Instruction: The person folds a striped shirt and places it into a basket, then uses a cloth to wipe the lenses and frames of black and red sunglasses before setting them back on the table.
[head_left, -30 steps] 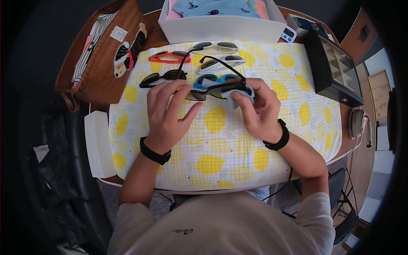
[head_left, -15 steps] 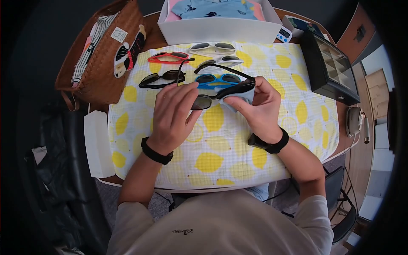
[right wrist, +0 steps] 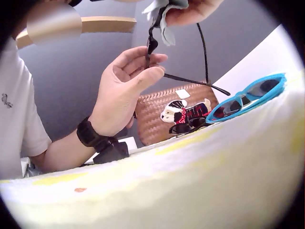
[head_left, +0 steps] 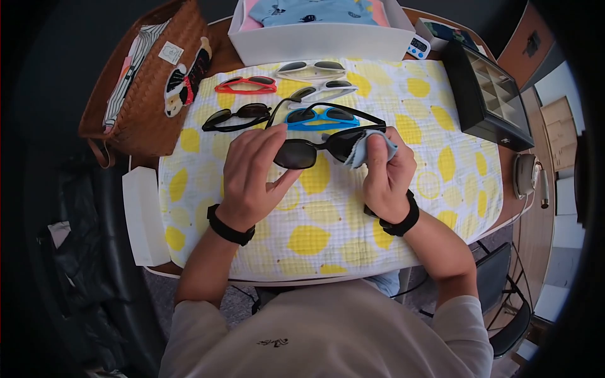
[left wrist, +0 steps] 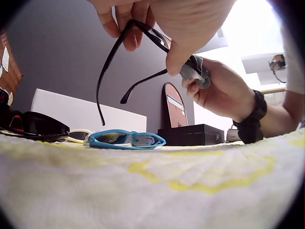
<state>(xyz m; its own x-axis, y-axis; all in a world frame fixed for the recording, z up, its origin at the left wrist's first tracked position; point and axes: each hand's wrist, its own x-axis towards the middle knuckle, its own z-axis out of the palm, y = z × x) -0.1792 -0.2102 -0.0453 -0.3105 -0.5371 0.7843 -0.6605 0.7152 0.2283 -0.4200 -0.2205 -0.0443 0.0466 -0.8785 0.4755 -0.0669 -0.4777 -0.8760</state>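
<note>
Black sunglasses (head_left: 296,154) are held up over the lemon-print cloth, lenses toward the person and arms unfolded away. My left hand (head_left: 249,173) grips the frame at its left end, thumb below and fingers above. At the other lens, my right hand (head_left: 389,173) pinches a light blue cleaning cloth (head_left: 375,148) around the rim, thumb on the near side. In the left wrist view the cleaning cloth (left wrist: 195,74) is bunched between the right thumb and fingers. Just beyond the hands lie blue sunglasses (head_left: 321,118) and a second black pair (head_left: 236,117).
Red sunglasses (head_left: 246,84) and white pairs (head_left: 311,70) lie farther back. A woven basket (head_left: 151,94) stands at the left, a white box (head_left: 321,44) with folded clothes at the back. A black compartment case (head_left: 488,94) is at the right, a white box (head_left: 145,216) at the left edge.
The held sunglasses have tilted so their lenses face the person more. The right hand has turned and lowered slightly, with the cleaning cloth now at the lens's outer end.
</note>
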